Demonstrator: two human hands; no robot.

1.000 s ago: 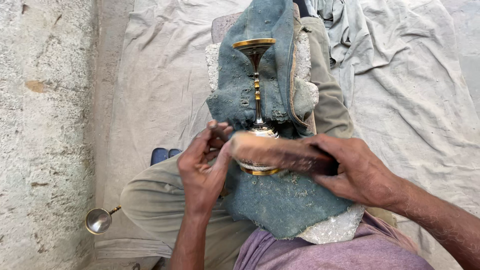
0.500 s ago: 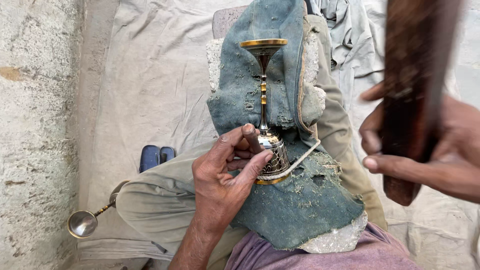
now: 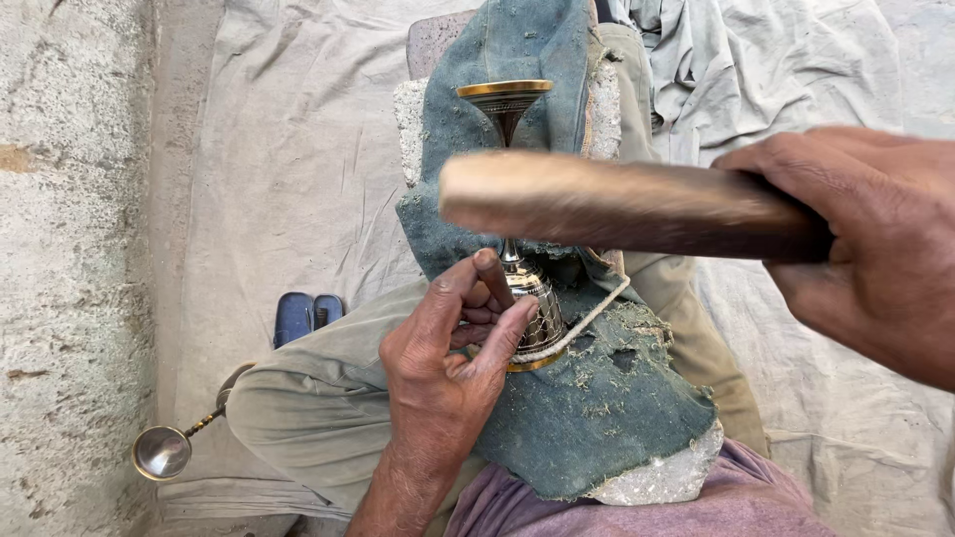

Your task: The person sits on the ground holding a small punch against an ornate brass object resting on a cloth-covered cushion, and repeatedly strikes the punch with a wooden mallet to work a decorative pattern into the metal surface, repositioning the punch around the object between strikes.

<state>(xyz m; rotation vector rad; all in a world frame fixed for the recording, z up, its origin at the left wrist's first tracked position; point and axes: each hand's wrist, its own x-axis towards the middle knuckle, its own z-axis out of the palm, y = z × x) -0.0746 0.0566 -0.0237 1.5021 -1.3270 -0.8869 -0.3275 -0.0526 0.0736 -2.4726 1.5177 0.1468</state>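
Observation:
A brass stemmed piece (image 3: 507,104), with a flared cup at its far end and a patterned bell-shaped base, lies along a worn blue cloth (image 3: 587,418) over my lap. My left hand (image 3: 448,363) grips the patterned base (image 3: 537,318), fingers and thumb wrapped on it. A cord (image 3: 587,318) runs around the base's rim. My right hand (image 3: 865,249) holds a brown wooden block (image 3: 617,204) raised level above the stem, blurred and near the camera. The block hides the middle of the stem.
A small metal ladle (image 3: 169,447) lies at lower left on the pale sheet (image 3: 288,179). A dark blue sandal (image 3: 303,316) sits beside my knee. Rough concrete ground (image 3: 70,249) runs along the left. Foam padding (image 3: 657,482) shows under the cloth.
The wooden block went from resting across the base, up and to the right, and is now level above the stem. My left hand stayed on the base.

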